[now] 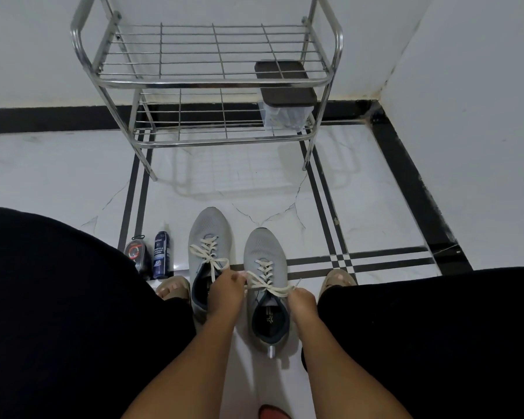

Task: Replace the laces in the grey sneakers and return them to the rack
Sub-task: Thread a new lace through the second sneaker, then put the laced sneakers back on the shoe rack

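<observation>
The dark blue spray bottle (161, 254), standing just left of the left grey sneaker (208, 252), has white words that look like "SPORTS & SNEAKER". The smaller print on it is too blurry to read.

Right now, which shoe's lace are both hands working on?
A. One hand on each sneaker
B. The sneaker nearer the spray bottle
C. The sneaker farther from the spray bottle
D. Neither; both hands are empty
C: the left hand and right hand each pinch an end of the cream lace on the right-side grey sneaker, the one farther from the spray bottle.
</observation>
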`<state>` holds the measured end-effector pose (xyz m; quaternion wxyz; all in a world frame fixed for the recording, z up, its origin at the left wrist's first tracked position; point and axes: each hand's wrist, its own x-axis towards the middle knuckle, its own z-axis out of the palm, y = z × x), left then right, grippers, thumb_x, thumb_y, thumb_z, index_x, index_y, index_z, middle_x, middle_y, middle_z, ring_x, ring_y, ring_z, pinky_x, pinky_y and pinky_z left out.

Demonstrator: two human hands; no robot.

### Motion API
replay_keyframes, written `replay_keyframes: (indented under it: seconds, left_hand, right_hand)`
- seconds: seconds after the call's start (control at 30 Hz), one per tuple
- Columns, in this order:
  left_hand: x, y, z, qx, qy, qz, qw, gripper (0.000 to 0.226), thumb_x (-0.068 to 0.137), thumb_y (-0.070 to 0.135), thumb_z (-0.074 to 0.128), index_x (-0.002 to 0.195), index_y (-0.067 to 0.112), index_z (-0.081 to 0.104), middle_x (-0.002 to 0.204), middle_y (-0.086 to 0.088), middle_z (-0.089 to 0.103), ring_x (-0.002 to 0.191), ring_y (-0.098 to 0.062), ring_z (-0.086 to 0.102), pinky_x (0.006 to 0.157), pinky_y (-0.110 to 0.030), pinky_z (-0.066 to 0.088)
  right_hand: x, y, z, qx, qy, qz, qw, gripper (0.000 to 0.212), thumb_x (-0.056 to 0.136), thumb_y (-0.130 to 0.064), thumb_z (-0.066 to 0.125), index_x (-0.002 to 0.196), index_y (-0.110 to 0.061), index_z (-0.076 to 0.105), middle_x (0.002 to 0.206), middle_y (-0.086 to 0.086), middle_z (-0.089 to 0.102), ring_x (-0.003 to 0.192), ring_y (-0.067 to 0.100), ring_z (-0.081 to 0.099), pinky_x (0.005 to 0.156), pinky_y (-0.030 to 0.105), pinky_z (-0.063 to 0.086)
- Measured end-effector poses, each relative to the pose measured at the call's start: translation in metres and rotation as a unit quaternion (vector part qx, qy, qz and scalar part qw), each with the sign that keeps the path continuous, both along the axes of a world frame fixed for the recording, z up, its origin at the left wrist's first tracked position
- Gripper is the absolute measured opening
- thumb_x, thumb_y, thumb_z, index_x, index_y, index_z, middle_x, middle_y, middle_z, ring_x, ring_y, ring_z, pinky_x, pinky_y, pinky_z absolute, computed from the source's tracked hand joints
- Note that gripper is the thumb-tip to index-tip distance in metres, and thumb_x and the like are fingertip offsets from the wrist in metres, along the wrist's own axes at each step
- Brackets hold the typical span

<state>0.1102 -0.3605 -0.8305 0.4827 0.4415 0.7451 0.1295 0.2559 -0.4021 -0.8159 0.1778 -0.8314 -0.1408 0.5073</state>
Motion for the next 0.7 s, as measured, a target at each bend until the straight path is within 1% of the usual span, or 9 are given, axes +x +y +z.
replay_keyframes:
  seconds: [0.07, 0.1, 0.17, 0.27, 0.33, 0.4, 0.5, 0.6, 0.7]
  left_hand:
    - [-0.009, -0.008, 0.007, 0.007, 0.037, 0.034, 0.999, 0.029, 0.089, 0.037, 0.047, 0.078, 0.018, 0.065, 0.088, -0.008, 0.069, 0.083, -0.028, 0.064, 0.073, -0.031, 0.052]
    - [-0.012, -0.01, 0.012, 0.007, 0.05, 0.06, 0.997, 0.036, 0.088, 0.041, 0.043, 0.079, 0.016, 0.067, 0.086, -0.01, 0.069, 0.082, -0.03, 0.063, 0.071, -0.03, 0.05]
    - [-0.019, -0.009, 0.023, 0.029, 0.05, 0.127, 0.99, 0.045, 0.088, 0.046, 0.038, 0.078, 0.013, 0.067, 0.084, -0.011, 0.069, 0.081, -0.032, 0.063, 0.075, -0.031, 0.05]
    - [-0.029, -0.002, 0.039, 0.083, 0.068, 0.211, 0.972, 0.032, 0.093, 0.029, 0.044, 0.091, 0.004, 0.064, 0.095, -0.02, 0.065, 0.091, -0.038, 0.06, 0.076, -0.034, 0.044]
    - [-0.039, 0.001, 0.042, 0.107, 0.09, 0.25, 0.958, 0.02, 0.091, 0.018, 0.053, 0.099, 0.002, 0.063, 0.107, -0.023, 0.062, 0.101, -0.04, 0.056, 0.085, -0.04, 0.045]
    - [-0.046, 0.001, 0.036, 0.062, 0.102, 0.237, 0.964, 0.023, 0.09, 0.012, 0.059, 0.108, -0.002, 0.061, 0.118, -0.024, 0.057, 0.109, -0.041, 0.054, 0.094, -0.043, 0.043]
    - [-0.05, -0.003, 0.025, -0.032, 0.078, 0.203, 0.975, 0.04, 0.091, 0.015, 0.062, 0.126, -0.003, 0.054, 0.125, -0.027, 0.057, 0.114, -0.042, 0.055, 0.096, -0.041, 0.042]
    - [-0.055, -0.002, 0.02, -0.044, 0.086, 0.175, 0.98, 0.033, 0.09, 0.016, 0.063, 0.118, -0.002, 0.063, 0.123, -0.023, 0.061, 0.112, -0.039, 0.057, 0.093, -0.035, 0.043]
    - [-0.061, 0.005, 0.018, -0.043, 0.108, 0.166, 0.979, 0.029, 0.091, 0.014, 0.063, 0.116, 0.001, 0.067, 0.136, -0.018, 0.053, 0.116, -0.038, 0.055, 0.095, -0.034, 0.042]
  right_hand:
    - [-0.001, -0.005, 0.01, -0.047, -0.05, 0.105, 0.992, 0.035, 0.094, -0.021, 0.046, 0.12, -0.002, 0.059, 0.125, 0.015, 0.06, 0.115, 0.032, 0.057, 0.094, 0.031, 0.047]
    - [-0.004, -0.009, 0.015, -0.067, -0.057, 0.163, 0.983, 0.038, 0.094, -0.022, 0.046, 0.125, -0.003, 0.057, 0.13, 0.015, 0.057, 0.12, 0.031, 0.055, 0.097, 0.031, 0.046]
    - [-0.008, -0.019, 0.017, -0.101, -0.084, 0.243, 0.961, 0.039, 0.092, -0.021, 0.051, 0.127, -0.004, 0.056, 0.13, 0.014, 0.058, 0.12, 0.029, 0.056, 0.095, 0.03, 0.047]
    - [-0.013, -0.031, 0.013, -0.114, -0.131, 0.244, 0.954, 0.034, 0.089, -0.018, 0.056, 0.121, -0.006, 0.061, 0.122, 0.013, 0.064, 0.112, 0.028, 0.062, 0.084, 0.028, 0.051]
    - [-0.018, -0.027, 0.014, -0.101, -0.164, 0.233, 0.953, 0.03, 0.089, -0.019, 0.057, 0.117, -0.008, 0.063, 0.119, 0.011, 0.065, 0.109, 0.027, 0.063, 0.081, 0.028, 0.051]
    - [-0.023, -0.018, 0.015, -0.074, -0.186, 0.223, 0.954, 0.028, 0.088, -0.023, 0.058, 0.112, -0.01, 0.065, 0.115, 0.01, 0.067, 0.105, 0.028, 0.064, 0.076, 0.028, 0.05]
    - [-0.03, -0.002, 0.015, -0.037, -0.191, 0.209, 0.958, 0.027, 0.088, -0.025, 0.057, 0.108, -0.011, 0.068, 0.11, 0.011, 0.068, 0.102, 0.029, 0.064, 0.067, 0.025, 0.042]
    - [-0.035, 0.01, 0.01, -0.025, -0.202, 0.203, 0.958, 0.026, 0.089, -0.027, 0.056, 0.107, -0.012, 0.069, 0.109, 0.011, 0.068, 0.102, 0.03, 0.063, 0.068, 0.025, 0.04]
    - [-0.038, 0.016, 0.003, -0.01, -0.227, 0.197, 0.954, 0.029, 0.093, -0.035, 0.054, 0.105, -0.014, 0.07, 0.105, 0.01, 0.069, 0.1, 0.03, 0.063, 0.07, 0.027, 0.043]
